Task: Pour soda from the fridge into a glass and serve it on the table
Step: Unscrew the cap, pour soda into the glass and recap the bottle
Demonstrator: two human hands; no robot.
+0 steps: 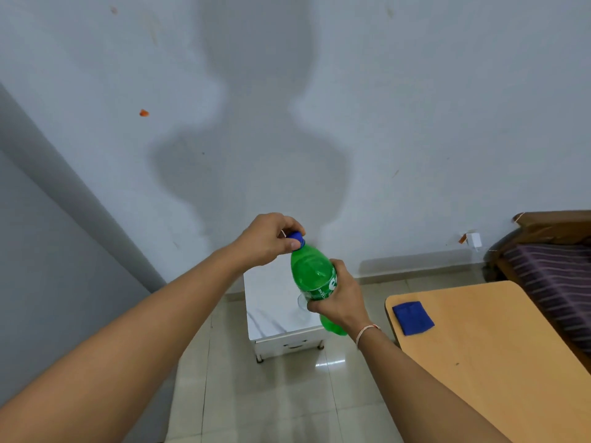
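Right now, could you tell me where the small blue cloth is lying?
The small blue cloth lies on the wooden table's near-left corner, right of the green bottle.

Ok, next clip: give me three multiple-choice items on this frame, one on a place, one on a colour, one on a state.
1. Where does the blue cloth lie?
A. on the floor
B. on the wooden table
C. on the white cabinet

2. What colour is the bottle?
A. green
B. clear
C. brown

3. How is the cap?
A. off, on the table
B. off, in the right hand
C. on the bottle, gripped by the left hand

Answers: 1 B, the cloth sits near the table's far corner. 2 A, its body is green throughout. 3 C, the blue cap sits on the neck under the left fingers, while the right hand holds the body.
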